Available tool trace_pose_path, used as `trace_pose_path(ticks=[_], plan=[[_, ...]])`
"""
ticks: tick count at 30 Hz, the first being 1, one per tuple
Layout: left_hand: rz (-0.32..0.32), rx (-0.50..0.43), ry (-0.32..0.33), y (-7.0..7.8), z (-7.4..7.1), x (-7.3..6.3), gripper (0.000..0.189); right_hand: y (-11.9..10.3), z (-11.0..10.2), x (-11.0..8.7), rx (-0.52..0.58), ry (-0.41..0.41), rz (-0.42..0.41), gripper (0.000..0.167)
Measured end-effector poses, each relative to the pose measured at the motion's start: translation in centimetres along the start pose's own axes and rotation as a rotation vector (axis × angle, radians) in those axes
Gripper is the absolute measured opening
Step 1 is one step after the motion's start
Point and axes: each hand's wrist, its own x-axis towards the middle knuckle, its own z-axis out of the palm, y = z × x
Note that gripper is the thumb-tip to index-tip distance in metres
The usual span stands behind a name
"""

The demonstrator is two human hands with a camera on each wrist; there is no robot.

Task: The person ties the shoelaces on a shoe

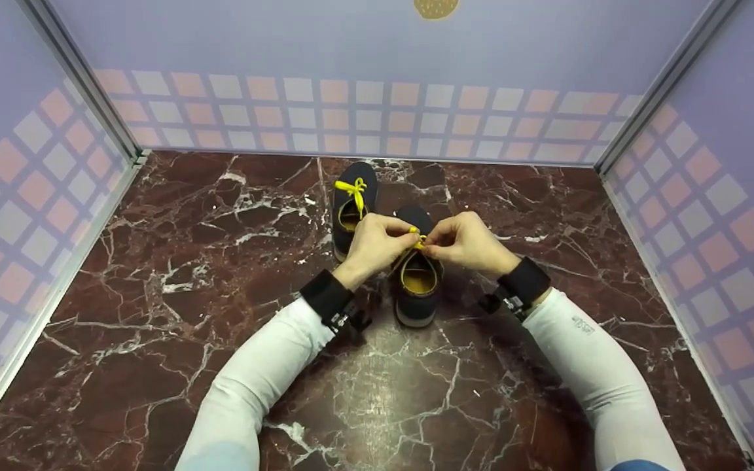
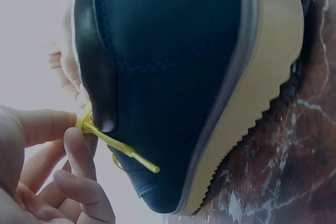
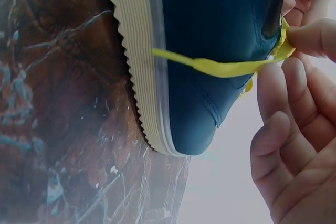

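A dark shoe (image 1: 415,307) with a yellow inside stands on the floor, its toe pointing away from me. Over its front my left hand (image 1: 380,243) pinches a yellow shoelace (image 2: 123,149) between thumb and forefinger; one lace end hangs free down the shoe's side. From the other side my right hand (image 1: 472,245) pinches the yellow lace (image 3: 226,68) too, and a tipped end dangles past the pale ridged sole (image 3: 144,40). Both sets of fingertips almost meet above the shoe's opening. The fingers hide most of the lacing, so the knot's shape cannot be made out.
Just left and farther off stands the matching shoe (image 1: 359,180), its yellow lace (image 1: 353,190) tied in a bow. Brown marbled floor (image 1: 220,294) lies all around. Lilac panels with pink and white squares (image 1: 334,118) wall in the back and both sides.
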Motion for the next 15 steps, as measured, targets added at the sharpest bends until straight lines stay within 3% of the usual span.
trace_pose_path(ticks=[11, 15], plan=[[0.005, -0.05, -0.016, -0.1, 0.1, 0.2, 0.017, -0.2, 0.4, 0.7, 0.022, 0.07, 0.051, 0.003], [0.041, -0.03, -0.007, -0.1, 0.1, 0.1, 0.015, -0.2, 0.9, 1.0, 0.039, 0.103, 0.047, 0.02]])
